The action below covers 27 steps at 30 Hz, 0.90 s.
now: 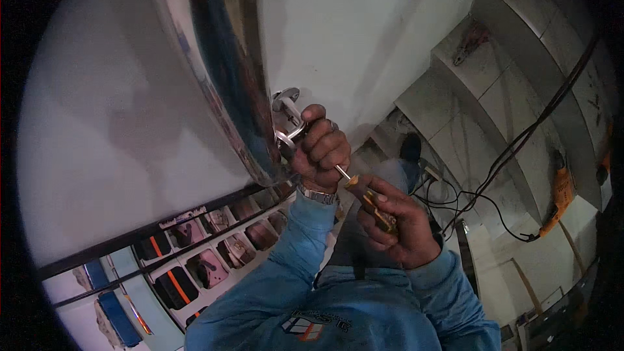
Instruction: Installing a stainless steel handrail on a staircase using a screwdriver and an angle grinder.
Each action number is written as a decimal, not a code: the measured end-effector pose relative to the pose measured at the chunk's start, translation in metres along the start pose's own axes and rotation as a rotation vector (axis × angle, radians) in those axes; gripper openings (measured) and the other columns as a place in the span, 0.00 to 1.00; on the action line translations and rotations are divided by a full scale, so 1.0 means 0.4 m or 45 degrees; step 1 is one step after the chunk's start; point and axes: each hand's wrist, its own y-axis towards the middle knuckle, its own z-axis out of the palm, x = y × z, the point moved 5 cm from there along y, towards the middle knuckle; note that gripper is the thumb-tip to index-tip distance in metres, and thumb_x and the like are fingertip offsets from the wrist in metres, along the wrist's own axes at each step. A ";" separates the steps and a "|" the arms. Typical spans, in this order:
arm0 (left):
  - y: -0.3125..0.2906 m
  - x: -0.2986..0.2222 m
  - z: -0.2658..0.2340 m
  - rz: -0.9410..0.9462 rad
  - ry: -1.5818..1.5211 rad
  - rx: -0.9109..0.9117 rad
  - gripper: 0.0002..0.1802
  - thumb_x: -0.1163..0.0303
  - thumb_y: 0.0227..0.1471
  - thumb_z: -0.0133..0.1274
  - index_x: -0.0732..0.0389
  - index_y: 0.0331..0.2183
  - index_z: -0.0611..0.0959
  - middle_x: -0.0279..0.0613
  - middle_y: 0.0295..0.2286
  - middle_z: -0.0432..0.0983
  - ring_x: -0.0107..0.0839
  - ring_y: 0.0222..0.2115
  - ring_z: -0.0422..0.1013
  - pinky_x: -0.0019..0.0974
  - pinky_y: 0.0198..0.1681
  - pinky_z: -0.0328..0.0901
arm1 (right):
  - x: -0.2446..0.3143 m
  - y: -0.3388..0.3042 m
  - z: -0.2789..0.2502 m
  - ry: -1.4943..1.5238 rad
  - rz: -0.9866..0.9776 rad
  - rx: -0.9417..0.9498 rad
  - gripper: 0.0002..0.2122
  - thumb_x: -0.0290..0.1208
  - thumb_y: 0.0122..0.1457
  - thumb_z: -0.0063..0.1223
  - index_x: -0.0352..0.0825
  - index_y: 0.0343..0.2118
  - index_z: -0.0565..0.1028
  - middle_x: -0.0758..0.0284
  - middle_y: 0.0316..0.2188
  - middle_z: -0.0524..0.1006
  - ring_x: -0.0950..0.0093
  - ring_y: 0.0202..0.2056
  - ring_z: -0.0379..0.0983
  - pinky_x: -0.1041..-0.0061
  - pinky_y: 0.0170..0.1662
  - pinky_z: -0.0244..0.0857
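Observation:
A shiny metal handrail [227, 58] runs down along the white wall. From a round plate on that wall, a curved metal bracket [296, 123] reaches toward the rail. My left hand [320, 149] is closed at the bracket, fingers curled around its lower part; the exact hold is partly hidden. In my right hand [403, 221] is a screwdriver [372, 200] with a yellow and dark handle. Its thin metal shaft points up and left into my left hand, where the tip is out of sight.
Tiled stairs [494, 84] curve down the right side, with a pliers-like tool [471, 44] on one step. Black cables [520, 136] hang across them to an orange power tool [560, 198]. At lower left, below a dark edge, is a panel [195, 266] with pictures of phones or cases.

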 end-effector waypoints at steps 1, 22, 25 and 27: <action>0.006 -0.002 -0.006 0.005 -0.032 -0.012 0.16 0.66 0.61 0.50 0.66 0.46 0.73 0.27 0.14 0.55 0.15 0.10 0.49 0.24 0.09 0.42 | 0.000 0.001 0.001 -0.252 -0.098 -0.154 0.23 0.33 0.63 0.54 0.38 0.61 0.65 0.66 0.31 0.73 0.76 0.20 0.67 0.71 0.23 0.66; 0.004 0.009 0.004 -0.065 -0.008 0.072 0.25 0.69 0.56 0.57 0.67 0.52 0.70 0.27 0.14 0.57 0.15 0.10 0.52 0.24 0.10 0.44 | 0.018 -0.056 0.070 -3.015 -1.151 -0.293 0.24 0.39 0.63 0.55 0.37 0.60 0.68 0.67 0.27 0.73 0.82 0.19 0.66 0.80 0.20 0.60; 0.026 0.016 0.000 0.016 -0.034 -0.053 0.22 0.73 0.56 0.56 0.68 0.51 0.71 0.27 0.14 0.58 0.15 0.09 0.54 0.24 0.09 0.45 | 0.045 -0.029 -0.024 -0.682 -0.196 -0.309 0.23 0.38 0.59 0.58 0.43 0.58 0.72 0.61 0.32 0.74 0.77 0.19 0.68 0.76 0.22 0.65; 0.017 -0.003 -0.020 0.082 -0.058 -0.029 0.22 0.78 0.54 0.54 0.68 0.51 0.71 0.27 0.15 0.59 0.16 0.09 0.54 0.24 0.09 0.45 | 0.020 -0.013 -0.028 -0.174 -0.079 -0.146 0.19 0.35 0.57 0.59 0.47 0.54 0.75 0.58 0.32 0.74 0.73 0.20 0.70 0.74 0.24 0.68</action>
